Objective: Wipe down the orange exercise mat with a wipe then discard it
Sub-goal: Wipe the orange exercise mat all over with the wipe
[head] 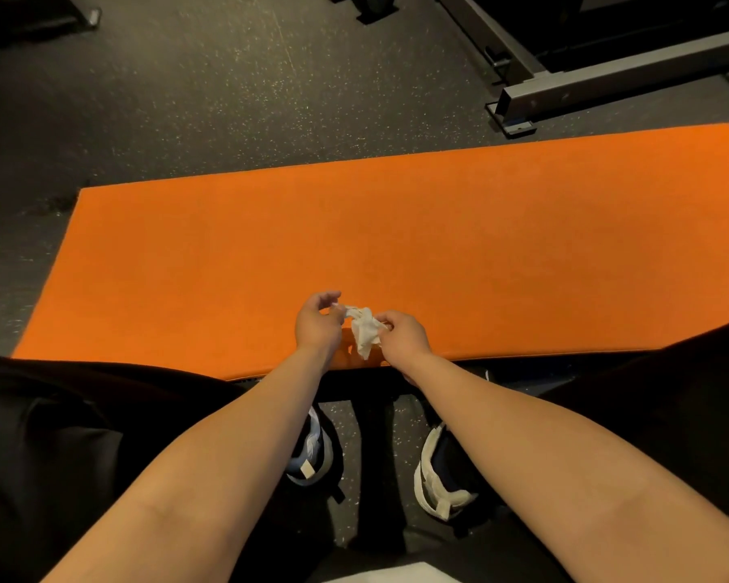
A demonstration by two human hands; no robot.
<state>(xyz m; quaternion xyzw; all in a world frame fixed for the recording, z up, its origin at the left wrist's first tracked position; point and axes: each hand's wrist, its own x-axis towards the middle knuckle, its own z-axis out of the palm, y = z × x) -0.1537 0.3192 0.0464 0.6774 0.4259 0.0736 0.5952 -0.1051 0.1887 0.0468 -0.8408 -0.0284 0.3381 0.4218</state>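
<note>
A: White wipe [365,335], who's got it?
B: Both. L hand [317,326] pinches one end, R hand [405,336] pinches the other, wipe crumpled btwn them.
A: Where?
B: Over near edge of orange mat [354,229], flat on dark speckled floor [186,90]. Shoes [436,490] just this side.

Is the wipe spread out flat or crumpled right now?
Crumpled: the wipe hangs in a wrinkled bunch, pinched between the left hand and right hand above the orange mat, not laid flat on it.
</note>
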